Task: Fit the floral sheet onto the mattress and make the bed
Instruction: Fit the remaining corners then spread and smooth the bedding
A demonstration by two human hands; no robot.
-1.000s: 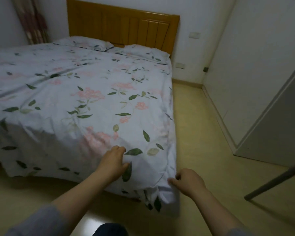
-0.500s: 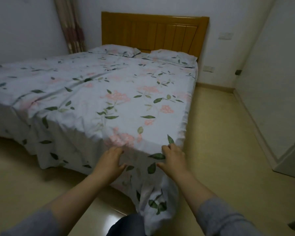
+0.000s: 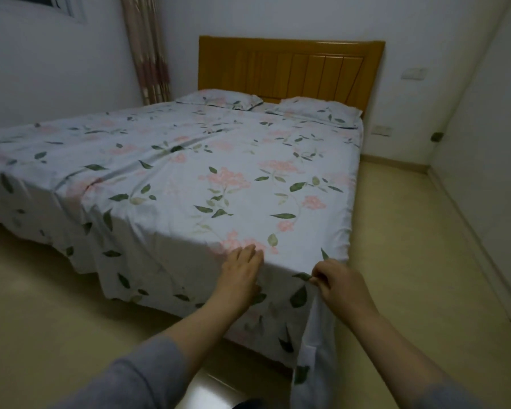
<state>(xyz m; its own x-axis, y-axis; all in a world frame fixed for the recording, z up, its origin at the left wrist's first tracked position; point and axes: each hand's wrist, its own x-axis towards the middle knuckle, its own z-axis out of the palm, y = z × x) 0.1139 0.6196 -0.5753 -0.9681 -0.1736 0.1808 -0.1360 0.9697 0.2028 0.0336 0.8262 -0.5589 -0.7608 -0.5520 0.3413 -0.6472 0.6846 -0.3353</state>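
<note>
Foot of the bed: my left hand (image 3: 241, 273) rests flat, fingers straight, on the floral sheet (image 3: 189, 178), which covers the mattress with its long axis running toward the headboard (image 3: 286, 69), while my right hand (image 3: 336, 283) pinches its hanging corner fold.

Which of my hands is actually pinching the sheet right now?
The right hand, pinching the floral sheet at the corner; the left hand just rests flat on it.
</note>
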